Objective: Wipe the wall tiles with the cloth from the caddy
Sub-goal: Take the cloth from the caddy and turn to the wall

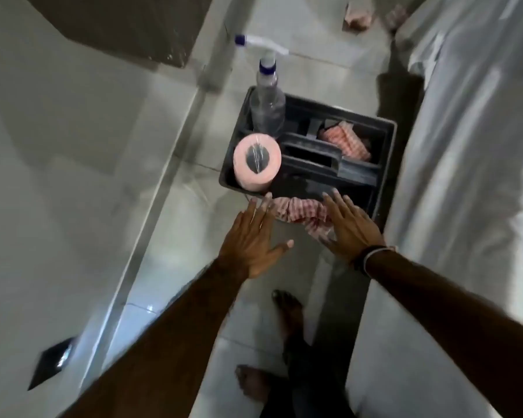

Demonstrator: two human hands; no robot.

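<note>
A black caddy stands on the tiled floor below me. A red-and-white checked cloth lies in its near compartment, and another checked cloth lies in the far right one. My left hand hovers flat just left of the near cloth, fingers spread. My right hand is spread over the cloth's right end, partly hiding it; a dark band sits on that wrist. Neither hand grips anything. Pale wall tiles fill the left side.
In the caddy stand a clear spray bottle with a blue-and-white trigger and a pink paper roll. A white wall rises close on the right. My bare feet stand on the floor. A dark floor drain lies lower left.
</note>
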